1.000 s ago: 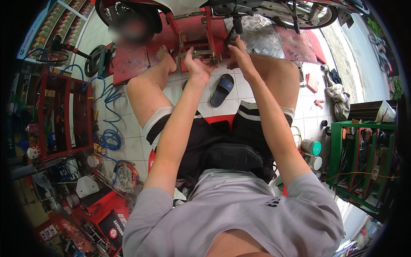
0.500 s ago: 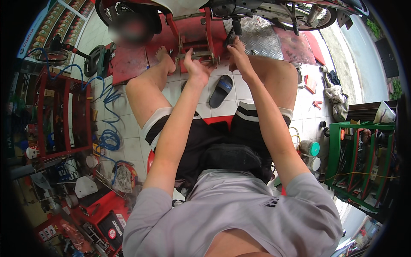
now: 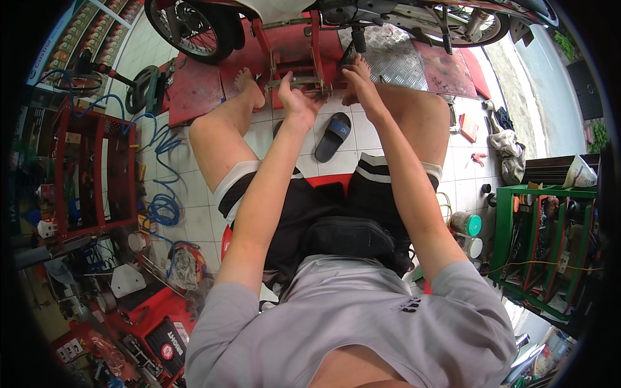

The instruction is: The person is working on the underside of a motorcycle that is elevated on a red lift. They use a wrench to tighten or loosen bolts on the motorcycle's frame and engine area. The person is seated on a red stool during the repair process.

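Note:
Between my bare feet, a red metal frame [image 3: 315,48] with crossbars reaches down from the motorcycle [image 3: 401,18]. My left hand [image 3: 299,105] is at the frame's near end, thumb raised and fingers stretched to the right beneath a worn metal bar [image 3: 303,83]. Its palm looks open, with the fingertips close to the bar's right end. To the right of that end is my right hand [image 3: 364,92], fingers apart and slightly bent, apart from the frame. I see nothing in its grasp, though part of the fingers is hidden.
A dark slipper [image 3: 333,137] lies on the tiles below my hands. On the left are a red rack [image 3: 97,223], a coiled blue hose [image 3: 163,212] and scattered tools. A green shelf [image 3: 501,236], lidded jars [image 3: 467,224] and red-handled pliers [image 3: 478,159] are on the right.
The fingers of my right hand have shifted very slightly. My left hand and the red frame keep their places.

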`<control>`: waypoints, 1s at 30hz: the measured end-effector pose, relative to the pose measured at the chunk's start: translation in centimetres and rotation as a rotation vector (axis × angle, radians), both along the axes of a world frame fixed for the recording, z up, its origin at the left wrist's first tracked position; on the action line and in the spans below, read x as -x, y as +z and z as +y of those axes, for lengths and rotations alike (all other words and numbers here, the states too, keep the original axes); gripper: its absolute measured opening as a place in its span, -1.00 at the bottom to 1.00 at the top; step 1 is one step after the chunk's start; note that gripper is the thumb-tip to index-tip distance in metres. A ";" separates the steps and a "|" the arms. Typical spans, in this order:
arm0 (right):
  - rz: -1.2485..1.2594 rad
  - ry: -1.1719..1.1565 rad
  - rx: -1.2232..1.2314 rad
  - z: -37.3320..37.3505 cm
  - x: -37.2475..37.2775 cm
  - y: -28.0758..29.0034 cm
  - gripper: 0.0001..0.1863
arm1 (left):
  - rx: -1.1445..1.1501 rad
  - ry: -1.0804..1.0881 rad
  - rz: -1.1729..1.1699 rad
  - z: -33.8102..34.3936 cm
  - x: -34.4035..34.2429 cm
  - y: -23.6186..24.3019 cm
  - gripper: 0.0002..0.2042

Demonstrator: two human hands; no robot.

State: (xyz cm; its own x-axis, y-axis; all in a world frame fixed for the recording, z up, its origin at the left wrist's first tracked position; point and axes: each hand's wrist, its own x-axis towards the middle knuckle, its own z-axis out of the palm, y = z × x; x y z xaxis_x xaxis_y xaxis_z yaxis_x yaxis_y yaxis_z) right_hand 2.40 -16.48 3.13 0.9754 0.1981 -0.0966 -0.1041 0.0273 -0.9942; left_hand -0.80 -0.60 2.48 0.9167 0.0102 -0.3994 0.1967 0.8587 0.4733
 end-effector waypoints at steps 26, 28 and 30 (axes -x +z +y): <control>0.239 0.203 -0.047 -0.5 -0.1 0.3 -0.55 | 0.015 0.118 0.017 -0.7 -0.1 -1.4 -0.47; 0.315 0.212 -0.017 -0.5 -0.6 -0.9 -0.53 | -0.013 0.161 0.025 -1.2 -0.3 -2.2 -0.64; 0.388 0.122 -0.031 0.5 -0.7 -2.9 -0.50 | -0.050 0.170 0.030 -1.6 -0.5 -3.2 -0.76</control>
